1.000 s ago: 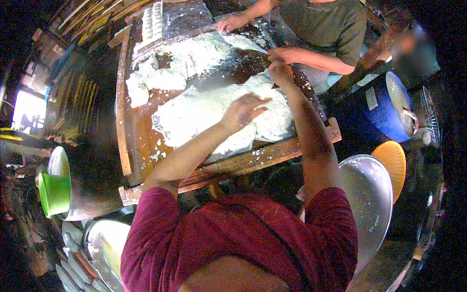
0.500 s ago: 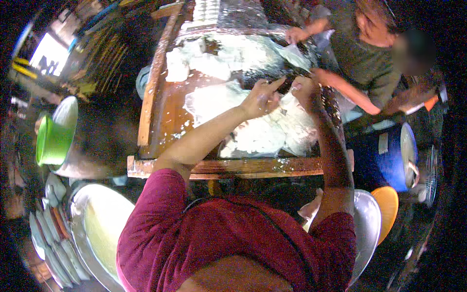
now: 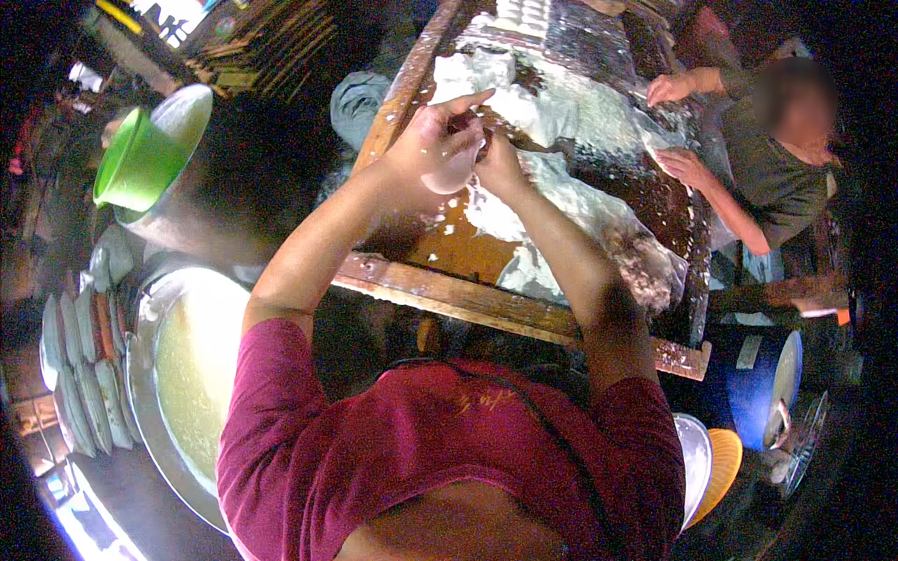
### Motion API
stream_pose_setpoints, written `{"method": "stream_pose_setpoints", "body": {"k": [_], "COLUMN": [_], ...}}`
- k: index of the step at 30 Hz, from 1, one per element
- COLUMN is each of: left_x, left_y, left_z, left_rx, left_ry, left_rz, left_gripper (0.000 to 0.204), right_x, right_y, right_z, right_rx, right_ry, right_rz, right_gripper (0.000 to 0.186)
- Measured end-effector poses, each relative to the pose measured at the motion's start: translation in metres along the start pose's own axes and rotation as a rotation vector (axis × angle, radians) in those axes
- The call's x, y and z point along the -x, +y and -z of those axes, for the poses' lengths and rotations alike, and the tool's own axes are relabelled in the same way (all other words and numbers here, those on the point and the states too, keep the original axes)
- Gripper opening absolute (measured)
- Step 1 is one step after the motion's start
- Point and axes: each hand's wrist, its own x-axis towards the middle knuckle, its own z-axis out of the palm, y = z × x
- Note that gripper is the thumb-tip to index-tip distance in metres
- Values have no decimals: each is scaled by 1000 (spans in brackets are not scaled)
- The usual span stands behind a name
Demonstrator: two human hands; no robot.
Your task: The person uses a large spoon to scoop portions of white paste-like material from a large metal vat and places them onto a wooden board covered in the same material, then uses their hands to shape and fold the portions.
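My left hand (image 3: 438,140) is raised over the far left part of the wooden table (image 3: 435,304). Its forefinger points out and the other fingers are curled in. From under those fingers hangs a pale, soft white piece (image 3: 451,176), blurred, perhaps thin cloth. Close against it, my right hand (image 3: 500,165) has its fingers closed, and what they hold is hidden. Beneath and beyond both hands lie crumpled white cloth-like sheets (image 3: 594,208) and a scattered white crumbly mass (image 3: 603,117).
Across the table a person's hand (image 3: 686,166) touches a white sheet. A large metal basin of pale liquid (image 3: 192,374) stands at my left, with a green tub (image 3: 140,164) beyond. A blue drum (image 3: 762,388) and an orange basket (image 3: 720,467) are at right.
My view has turned, so the table appears slanted. Both my hands have moved left across the sheets, and the white piece now hangs from my left hand. The other person's hands have shifted.
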Motion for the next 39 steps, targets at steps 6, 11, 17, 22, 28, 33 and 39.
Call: {"method": "stream_pose_setpoints", "body": {"k": [6, 11, 17, 22, 28, 33, 39], "left_x": [30, 32, 37, 41, 42, 42, -9], "left_y": [-108, -110, -42, -43, -61, -54, -44], "left_z": [14, 0, 32, 15, -34, -66, -130], "left_rx": [-155, -171, -111, -18, 36, 189, -391], "left_ry": [-145, 313, 273, 301, 213, 86, -234], "left_rz": [293, 19, 150, -6, 305, 148, -319], "left_gripper": [42, 38, 35, 26, 30, 27, 20], "right_x": [52, 19, 1, -58, -75, 37, 203], "right_y": [-40, -61, -18, 0, 40, -35, -61], "right_z": [-32, -22, -7, 25, 88, 197, 235], "right_rx": [470, 847, 423, 586, 521, 166, 364], "right_ry": [5, -428, -319, 114, 79, 90, 277], "right_rz": [-125, -195, -232, -45, -123, -417, -513], "right_gripper": [41, 30, 20, 19, 26, 25, 17]}}
